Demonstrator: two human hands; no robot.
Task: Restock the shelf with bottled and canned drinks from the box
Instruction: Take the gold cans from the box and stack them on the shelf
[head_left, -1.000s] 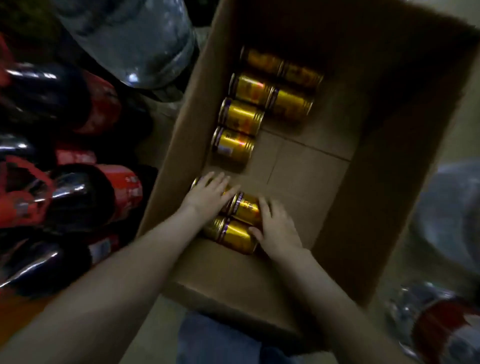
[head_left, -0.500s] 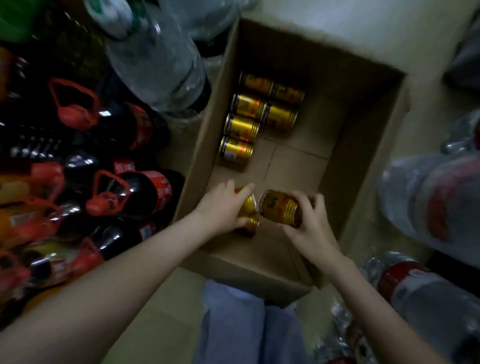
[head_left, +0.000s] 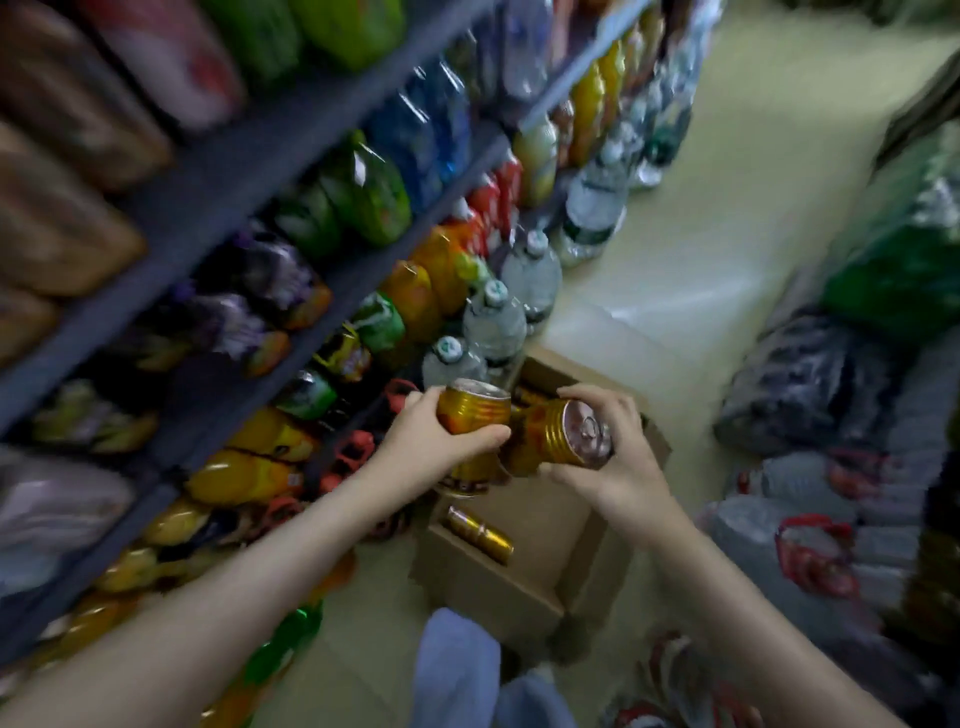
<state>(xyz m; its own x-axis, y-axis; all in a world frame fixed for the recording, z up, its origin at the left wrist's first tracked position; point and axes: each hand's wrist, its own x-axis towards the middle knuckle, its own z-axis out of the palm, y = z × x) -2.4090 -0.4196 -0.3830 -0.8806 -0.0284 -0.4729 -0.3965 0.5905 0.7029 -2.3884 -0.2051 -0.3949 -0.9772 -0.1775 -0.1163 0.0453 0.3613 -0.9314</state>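
Both hands are up out of the box (head_left: 488, 577), loaded with gold cans. Left hand (head_left: 441, 441) has its grip clamped on an upright can (head_left: 475, 413), with what looks like a second can stacked under it; the lower one is half hidden, so I can't tell how well it's held. Right hand (head_left: 618, 457) has its grip clamped round a tilted can (head_left: 566, 434), top facing the camera, and another gold can seems tucked behind it.

The box sits on the floor (head_left: 727, 234) just beside the shelf (head_left: 249, 171). At least one can (head_left: 480, 532) is left lying inside near the front wall; more may be hidden under the hands.

Step, as I read it: carrying cans to a shelf slot.

Risks:
- Two cans per hand means a weak hold on the lower or rear ones. Smooth metal, so a slip drops a can into the box or onto the floor and dents it.
- The hands are close together; the cans could knock each other and loosen a grip.
- The shelf rows look packed with bottles (head_left: 493, 322). Pushing cans in could tip a neighbour.
- The picture is blurred and I can't make out a free slot.
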